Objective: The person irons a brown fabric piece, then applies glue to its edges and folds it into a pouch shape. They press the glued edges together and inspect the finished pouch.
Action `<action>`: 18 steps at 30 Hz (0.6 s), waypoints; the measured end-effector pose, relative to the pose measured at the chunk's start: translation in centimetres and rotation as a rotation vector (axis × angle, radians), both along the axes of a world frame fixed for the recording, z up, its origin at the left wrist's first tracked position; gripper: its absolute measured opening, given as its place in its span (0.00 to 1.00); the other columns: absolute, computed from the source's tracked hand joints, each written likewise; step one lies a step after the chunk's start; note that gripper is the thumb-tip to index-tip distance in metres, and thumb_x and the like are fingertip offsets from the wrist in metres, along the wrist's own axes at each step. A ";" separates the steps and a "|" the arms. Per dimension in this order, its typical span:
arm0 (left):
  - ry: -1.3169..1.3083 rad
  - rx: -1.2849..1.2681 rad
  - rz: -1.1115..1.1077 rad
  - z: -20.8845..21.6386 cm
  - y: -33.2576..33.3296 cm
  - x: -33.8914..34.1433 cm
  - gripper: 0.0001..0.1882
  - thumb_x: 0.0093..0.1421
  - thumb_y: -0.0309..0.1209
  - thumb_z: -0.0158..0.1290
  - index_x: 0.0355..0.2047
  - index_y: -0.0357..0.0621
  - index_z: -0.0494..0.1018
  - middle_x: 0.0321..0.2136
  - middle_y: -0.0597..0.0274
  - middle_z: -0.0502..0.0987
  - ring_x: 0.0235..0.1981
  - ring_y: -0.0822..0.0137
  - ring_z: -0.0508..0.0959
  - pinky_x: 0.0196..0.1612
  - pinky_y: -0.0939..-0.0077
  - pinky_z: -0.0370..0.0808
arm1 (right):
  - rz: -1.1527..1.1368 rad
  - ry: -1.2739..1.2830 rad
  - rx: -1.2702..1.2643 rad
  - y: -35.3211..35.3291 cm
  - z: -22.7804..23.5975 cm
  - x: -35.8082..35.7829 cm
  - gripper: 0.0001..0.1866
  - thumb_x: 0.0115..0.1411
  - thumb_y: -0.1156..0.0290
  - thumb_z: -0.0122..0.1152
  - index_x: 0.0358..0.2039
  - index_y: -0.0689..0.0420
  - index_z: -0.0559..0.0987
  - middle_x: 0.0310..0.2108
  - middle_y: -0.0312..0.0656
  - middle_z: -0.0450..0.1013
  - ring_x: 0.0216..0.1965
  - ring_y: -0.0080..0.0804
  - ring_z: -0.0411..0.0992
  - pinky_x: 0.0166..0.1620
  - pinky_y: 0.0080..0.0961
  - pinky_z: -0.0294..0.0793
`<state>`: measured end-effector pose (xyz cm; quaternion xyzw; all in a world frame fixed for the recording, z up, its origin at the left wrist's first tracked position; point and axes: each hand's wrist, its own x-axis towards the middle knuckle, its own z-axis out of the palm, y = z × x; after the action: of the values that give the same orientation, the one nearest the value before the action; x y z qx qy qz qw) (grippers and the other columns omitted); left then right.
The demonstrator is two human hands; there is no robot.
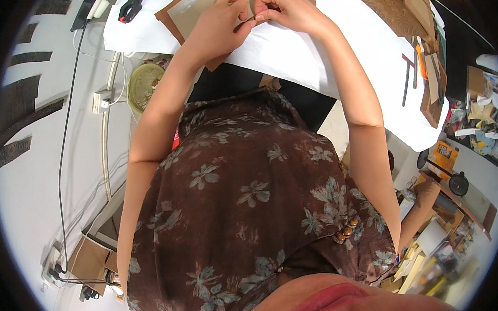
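Observation:
At the top of the head view, a brown leather piece [170, 26] with a beige panel [192, 14] on it lies on a white-covered table [289, 51]. My left hand [221, 24] is closed in a pinch at its near edge, thumb and forefinger pressed together. Beside it, my right hand [291, 12] pinches the same edge with curled fingers, and the two sets of fingertips almost touch. Both hands hide part of the leather, and a corner of it hangs over the table's front edge below my left wrist. Anything small between the fingertips is hidden.
A black clamp [133, 9] with red tips rests at the table's far left. Below that side stands a pale green basket [141, 89]. Brown patterned sheets [380, 4] and thin dark strips [407, 79] lie at the right, near a cluttered shelf [480, 103].

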<state>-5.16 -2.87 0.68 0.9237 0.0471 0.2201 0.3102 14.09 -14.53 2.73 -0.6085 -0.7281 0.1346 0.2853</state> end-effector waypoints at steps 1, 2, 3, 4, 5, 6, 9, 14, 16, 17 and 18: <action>-0.001 0.010 -0.004 0.0 0.1 0.0 0.14 0.63 0.36 0.60 0.31 0.40 0.70 0.39 0.55 0.72 0.34 0.53 0.76 0.37 0.64 0.73 | -0.006 -0.008 0.014 0.0 0.0 -0.1 0.08 0.56 0.66 0.64 0.27 0.56 0.77 0.29 0.44 0.74 0.37 0.47 0.74 0.41 0.40 0.71; -0.003 0.020 -0.008 -0.1 0.1 0.1 0.14 0.63 0.37 0.60 0.31 0.40 0.70 0.39 0.55 0.72 0.34 0.54 0.76 0.37 0.64 0.73 | -0.011 -0.015 0.029 0.0 -0.1 -0.3 0.08 0.56 0.66 0.65 0.27 0.55 0.77 0.28 0.44 0.74 0.37 0.47 0.74 0.41 0.40 0.71; 0.007 0.014 -0.007 -0.1 0.1 0.1 0.14 0.62 0.36 0.60 0.30 0.40 0.70 0.40 0.55 0.72 0.33 0.54 0.76 0.36 0.65 0.73 | -0.019 -0.015 0.033 0.0 -0.2 -0.3 0.08 0.55 0.66 0.65 0.27 0.55 0.77 0.29 0.44 0.74 0.37 0.47 0.74 0.41 0.40 0.71; 0.017 0.008 -0.005 -0.1 0.2 0.2 0.14 0.62 0.35 0.61 0.29 0.40 0.70 0.40 0.55 0.72 0.33 0.55 0.77 0.36 0.65 0.73 | -0.027 -0.015 0.037 0.1 -0.5 -0.3 0.08 0.55 0.66 0.65 0.27 0.55 0.77 0.29 0.43 0.74 0.37 0.46 0.74 0.41 0.40 0.71; 0.026 0.002 -0.004 -0.2 0.1 0.2 0.14 0.62 0.35 0.61 0.29 0.40 0.70 0.41 0.54 0.72 0.32 0.55 0.77 0.35 0.65 0.73 | -0.035 -0.015 0.041 0.1 -0.7 -0.3 0.08 0.55 0.66 0.65 0.27 0.55 0.77 0.29 0.43 0.74 0.37 0.46 0.74 0.41 0.40 0.72; 0.022 0.030 0.011 -0.2 0.1 0.2 0.13 0.61 0.34 0.62 0.29 0.39 0.70 0.41 0.54 0.73 0.32 0.55 0.77 0.35 0.65 0.73 | -0.040 -0.017 0.049 0.1 -0.7 -0.4 0.08 0.54 0.66 0.65 0.27 0.55 0.77 0.29 0.43 0.74 0.37 0.46 0.74 0.41 0.39 0.72; 0.011 0.083 0.045 -0.7 -0.3 0.2 0.12 0.60 0.33 0.62 0.30 0.38 0.72 0.42 0.54 0.73 0.31 0.55 0.78 0.34 0.64 0.74 | -0.055 -0.016 0.069 0.1 -0.9 -0.6 0.07 0.54 0.66 0.65 0.27 0.55 0.77 0.29 0.43 0.74 0.37 0.45 0.75 0.42 0.39 0.72; -0.009 0.071 0.041 -1.9 0.3 0.5 0.11 0.61 0.31 0.62 0.38 0.35 0.75 0.42 0.55 0.74 0.33 0.55 0.79 0.36 0.64 0.75 | -0.064 -0.017 0.087 -0.2 -1.1 -0.6 0.07 0.54 0.67 0.65 0.27 0.54 0.77 0.29 0.43 0.74 0.38 0.45 0.74 0.43 0.39 0.72; -0.022 0.060 0.055 -2.0 0.3 0.5 0.13 0.61 0.31 0.62 0.41 0.35 0.76 0.42 0.55 0.74 0.33 0.55 0.79 0.37 0.64 0.76 | -0.048 -0.028 0.122 -0.3 -1.3 -0.5 0.06 0.54 0.67 0.64 0.28 0.54 0.77 0.29 0.43 0.73 0.38 0.46 0.74 0.43 0.39 0.72; -0.029 0.054 0.061 -2.0 0.3 0.6 0.14 0.61 0.30 0.61 0.43 0.35 0.76 0.42 0.56 0.74 0.34 0.55 0.80 0.37 0.65 0.76 | -0.040 -0.033 0.139 -0.3 -1.4 -0.4 0.06 0.54 0.67 0.64 0.28 0.54 0.76 0.29 0.43 0.73 0.39 0.46 0.73 0.44 0.39 0.71; -0.008 0.069 0.069 -2.0 0.3 0.6 0.14 0.61 0.30 0.61 0.44 0.36 0.76 0.42 0.56 0.74 0.34 0.55 0.80 0.37 0.65 0.77 | -0.044 -0.049 0.159 -0.3 -1.5 -0.4 0.06 0.55 0.67 0.64 0.28 0.54 0.76 0.29 0.43 0.73 0.39 0.46 0.73 0.44 0.39 0.71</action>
<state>-4.54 -2.56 -1.29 0.9308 0.0702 0.2357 0.2704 13.71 -14.84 1.21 -0.6030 -0.7297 0.0551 0.3177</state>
